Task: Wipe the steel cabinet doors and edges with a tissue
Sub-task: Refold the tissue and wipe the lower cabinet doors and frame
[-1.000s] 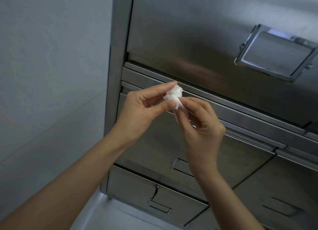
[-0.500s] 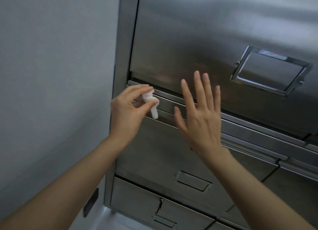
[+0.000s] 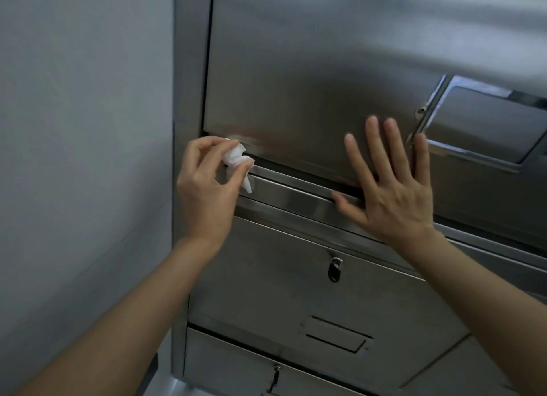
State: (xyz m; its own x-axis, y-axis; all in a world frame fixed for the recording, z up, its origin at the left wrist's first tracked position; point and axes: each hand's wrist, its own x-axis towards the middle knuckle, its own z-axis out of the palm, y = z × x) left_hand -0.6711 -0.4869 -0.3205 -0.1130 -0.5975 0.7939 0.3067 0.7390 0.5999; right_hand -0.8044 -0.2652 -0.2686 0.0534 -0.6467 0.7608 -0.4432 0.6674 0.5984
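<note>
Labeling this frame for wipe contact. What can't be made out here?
Head view only:
- Whether the tissue touches the steel: the left hand pinching it hides the contact spot.
- Whether the right hand presses the upper door or hovers: its palm faces away.
- Recessed handle: cut off by the right edge.
- Lower keyhole: cut off by the bottom edge.

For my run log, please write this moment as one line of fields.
stage: wiping door edge | left hand: pinches tissue at upper door bottom-left corner | right hand: open, flat on same door
</note>
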